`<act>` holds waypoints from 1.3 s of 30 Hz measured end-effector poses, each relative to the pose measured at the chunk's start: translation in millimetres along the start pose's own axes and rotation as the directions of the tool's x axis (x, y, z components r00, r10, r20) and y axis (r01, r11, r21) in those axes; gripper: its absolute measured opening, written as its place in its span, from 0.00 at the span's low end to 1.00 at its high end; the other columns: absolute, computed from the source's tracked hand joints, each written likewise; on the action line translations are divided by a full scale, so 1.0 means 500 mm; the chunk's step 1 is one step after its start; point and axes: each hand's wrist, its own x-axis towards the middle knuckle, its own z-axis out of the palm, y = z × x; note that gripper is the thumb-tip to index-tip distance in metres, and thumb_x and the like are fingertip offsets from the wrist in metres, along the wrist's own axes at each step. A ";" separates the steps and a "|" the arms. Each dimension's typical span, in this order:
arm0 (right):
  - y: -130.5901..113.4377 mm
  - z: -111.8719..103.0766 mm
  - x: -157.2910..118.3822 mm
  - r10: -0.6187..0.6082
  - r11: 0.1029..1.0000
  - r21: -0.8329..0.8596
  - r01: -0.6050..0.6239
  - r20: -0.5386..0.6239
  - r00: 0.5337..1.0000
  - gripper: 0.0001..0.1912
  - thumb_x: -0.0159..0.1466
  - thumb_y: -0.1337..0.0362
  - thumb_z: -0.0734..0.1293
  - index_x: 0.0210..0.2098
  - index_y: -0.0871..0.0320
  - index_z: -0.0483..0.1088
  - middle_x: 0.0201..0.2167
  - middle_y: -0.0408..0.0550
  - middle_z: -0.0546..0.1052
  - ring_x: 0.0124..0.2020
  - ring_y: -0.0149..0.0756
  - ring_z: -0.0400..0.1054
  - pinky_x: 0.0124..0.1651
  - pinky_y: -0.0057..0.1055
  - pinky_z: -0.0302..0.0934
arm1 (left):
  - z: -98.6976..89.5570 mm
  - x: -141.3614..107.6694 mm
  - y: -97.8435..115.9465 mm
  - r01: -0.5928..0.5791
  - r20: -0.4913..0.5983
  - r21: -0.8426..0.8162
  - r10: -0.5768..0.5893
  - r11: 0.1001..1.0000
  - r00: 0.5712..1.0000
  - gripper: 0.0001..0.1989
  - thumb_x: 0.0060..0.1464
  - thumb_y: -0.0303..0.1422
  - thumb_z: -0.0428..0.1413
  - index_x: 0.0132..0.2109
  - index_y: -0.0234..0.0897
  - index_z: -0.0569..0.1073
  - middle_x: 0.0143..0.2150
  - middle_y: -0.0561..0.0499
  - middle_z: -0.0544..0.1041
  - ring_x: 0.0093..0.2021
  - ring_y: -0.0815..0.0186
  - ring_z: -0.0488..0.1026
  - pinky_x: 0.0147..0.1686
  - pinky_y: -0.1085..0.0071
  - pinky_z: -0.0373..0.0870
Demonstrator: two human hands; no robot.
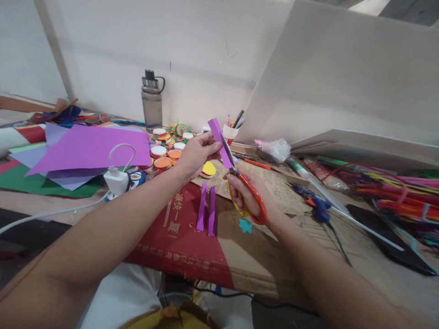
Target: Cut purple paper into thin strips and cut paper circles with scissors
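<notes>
We look down on a cluttered counter [411,292], where, at the centre of the frame, our left hand [196,154] pinches a strip of smooth purple paper [218,135] between thumb and fingers, the grip closed on its left side near mid-length. The strip is narrow and straight-edged, tilted with its top leaning left; one end rises above the grip, the other slants down to the right. Just right of centre, our right hand [263,188] is wrapped around scissors [249,186] with red and yellow handles; their metal blades lie along the strip's right side, though we cannot tell whether they bite in. Below, two creased purple strips [211,211] lie side by side, apart, on red and brown printed cardboard [219,258]. Beside them, to the right, is a teal flower shape [245,225] with rounded petals. At left, a broad purple sheet [99,145] overlaps a green sheet [78,189]; shallow round discs [162,163] in white and orange cluster left of centre, below a translucent grey bottle [152,107].
</notes>
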 end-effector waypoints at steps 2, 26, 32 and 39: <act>0.000 0.000 0.000 0.004 1.000 0.005 -0.004 -0.004 1.000 0.19 0.63 0.46 0.66 0.30 0.54 0.62 0.17 0.35 0.64 0.11 0.25 0.57 0.12 0.24 0.54 | -0.001 0.000 0.000 0.002 0.004 0.003 -0.002 1.000 1.000 0.09 0.47 0.29 0.66 0.38 0.34 0.77 0.32 0.52 0.77 0.31 0.72 0.74 0.38 0.70 0.72; -0.008 -0.001 0.000 0.036 0.997 -0.069 -0.033 0.050 0.998 0.14 0.63 0.51 0.66 0.33 0.53 0.61 0.19 0.36 0.65 0.14 0.26 0.58 0.15 0.24 0.56 | -0.004 0.003 0.006 -0.009 -0.115 0.064 0.016 0.998 0.993 0.03 0.51 0.26 0.62 0.33 0.32 0.76 0.29 0.52 0.76 0.29 0.72 0.72 0.37 0.70 0.73; -0.003 -0.001 0.003 0.030 0.999 -0.022 -0.029 0.044 0.999 0.16 0.63 0.48 0.66 0.33 0.53 0.61 0.19 0.36 0.64 0.13 0.26 0.58 0.15 0.25 0.56 | 0.004 -0.005 -0.002 -0.011 -0.086 0.059 0.016 0.998 0.996 0.03 0.51 0.26 0.63 0.34 0.33 0.76 0.27 0.54 0.74 0.27 0.73 0.71 0.34 0.72 0.72; -0.004 0.001 0.001 0.050 0.999 -0.021 -0.050 0.020 0.999 0.16 0.63 0.48 0.65 0.34 0.53 0.62 0.20 0.36 0.65 0.13 0.26 0.57 0.14 0.25 0.54 | 0.004 -0.005 -0.005 -0.014 -0.069 0.053 0.018 0.998 0.997 0.03 0.51 0.26 0.62 0.33 0.33 0.76 0.27 0.54 0.72 0.27 0.74 0.70 0.34 0.73 0.72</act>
